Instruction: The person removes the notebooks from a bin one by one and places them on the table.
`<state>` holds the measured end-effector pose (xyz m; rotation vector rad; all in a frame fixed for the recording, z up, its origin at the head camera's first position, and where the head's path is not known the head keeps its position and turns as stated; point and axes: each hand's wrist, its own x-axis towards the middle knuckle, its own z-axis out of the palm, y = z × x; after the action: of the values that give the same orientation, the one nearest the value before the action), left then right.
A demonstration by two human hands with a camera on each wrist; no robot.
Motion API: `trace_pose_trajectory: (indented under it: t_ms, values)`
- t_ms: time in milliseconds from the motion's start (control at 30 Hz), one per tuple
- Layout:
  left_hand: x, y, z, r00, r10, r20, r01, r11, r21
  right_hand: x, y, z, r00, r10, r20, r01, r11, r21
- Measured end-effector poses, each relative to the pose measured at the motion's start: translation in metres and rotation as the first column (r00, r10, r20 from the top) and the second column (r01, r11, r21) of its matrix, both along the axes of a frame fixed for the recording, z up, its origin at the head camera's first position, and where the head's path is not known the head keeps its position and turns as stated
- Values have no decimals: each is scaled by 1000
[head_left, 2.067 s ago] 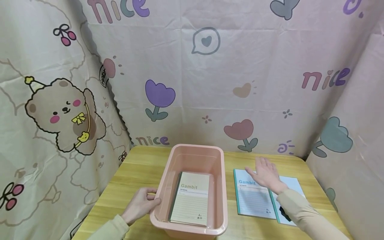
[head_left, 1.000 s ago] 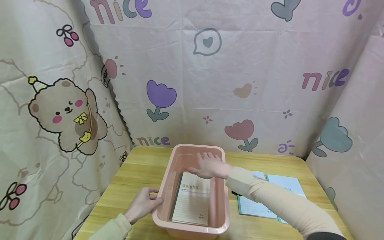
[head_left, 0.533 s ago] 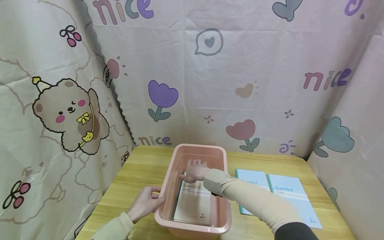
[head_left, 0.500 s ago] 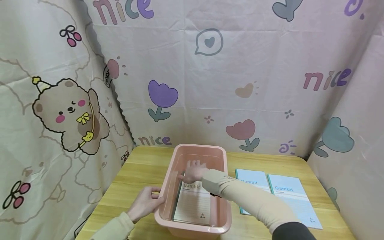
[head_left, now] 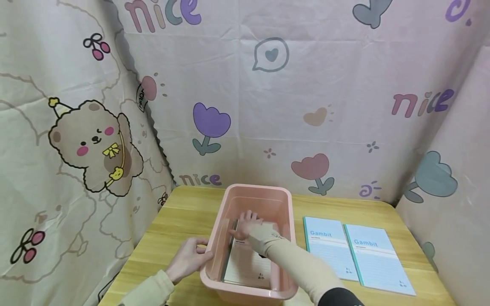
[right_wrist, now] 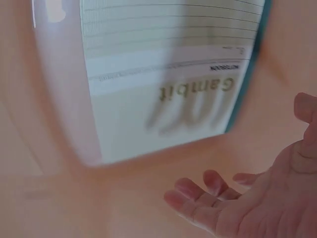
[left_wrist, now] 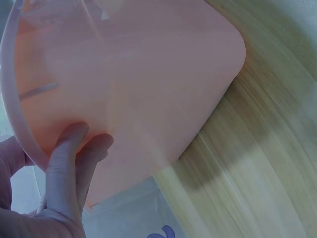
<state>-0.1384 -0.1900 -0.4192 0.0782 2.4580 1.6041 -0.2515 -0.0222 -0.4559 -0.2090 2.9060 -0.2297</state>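
A pink plastic basin (head_left: pixel 220 285) stands on the wooden table in front of me. Inside it lies a cream Gambit notebook (head_left: pixel 245 267) with a dark green spine; the right wrist view shows the notebook (right_wrist: pixel 163 54) lying flat in the basin. My left hand (head_left: pixel 187 260) grips the basin's left rim; in the left wrist view, fingers (left_wrist: pixel 62 168) press against the outer wall. My right hand (head_left: pixel 245 227) reaches into the basin over the notebook's upper part. Its fingers are spread and relaxed, holding nothing; the right wrist view shows a gap between the hand (right_wrist: pixel 247 208) and the cover.
Two blue-white Gambit notebooks lie to the right of the basin, the nearer one (head_left: pixel 327 250) beside the other notebook (head_left: pixel 377 259), almost touching. A printed curtain (head_left: pixel 268 106) hangs behind the wooden table (head_left: pixel 180 212) and along both sides.
My right hand has moved left from over the blue-white notebooks, across the basin's right rim and down into the basin. My left hand has kept its grip on the rim.
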Motion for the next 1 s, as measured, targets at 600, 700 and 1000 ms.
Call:
trace_pose_trajectory:
  t_ms: [600,700,1000]
  values:
    - [-1,-2,-3,999,-34,1,34,999,24,-14,-6,-74,995,-35,-96,42,996,80]
    - [0,-2,-2,999,-35,3,35,999,25,-17,-4,-80,995,-7,-101,13,998,61]
    - [1,-1,-1,1000,-27,-2,27,1000,16,-31,2,-90,997,51,-61,-53,998,-28]
